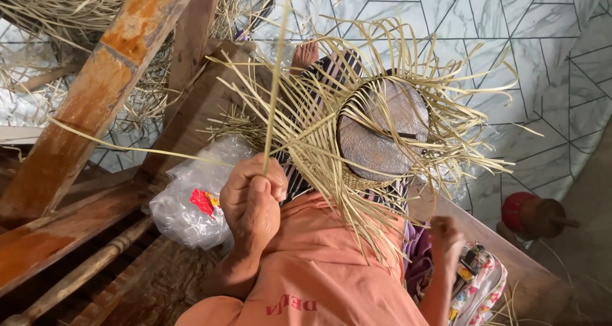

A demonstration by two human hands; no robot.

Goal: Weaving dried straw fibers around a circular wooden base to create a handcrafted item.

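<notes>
The left hand (253, 202) is raised at chest height with its fingers pinched narrow on 1 long straw strand (275, 84), which runs straight up out of the grip and out of the top of the view. The right hand (446, 237) sits lower, at the near edge of the weave (319, 135), closed into a loose fist; whether it grips any strands I cannot tell, as loose ends cover it.

The weave rests on the person's lap, wrapped around a round wooden block (382, 131). By the look of it, the work is partly done: a tight woven band hugs the block's near rim, and a plaited patch spreads to the left of it. What is left seems the larger share, since many unwoven ends fan out all around the block, and its top face is bare.

A clear plastic bag (191, 198) lies just beside the left hand on the wooden bench (76, 224). More loose straw (64, 7) is heaped at the top left behind a slanted beam (102, 90). A red-topped wooden thing (532, 214) stands well apart on the tiled floor (548, 39) at right.
</notes>
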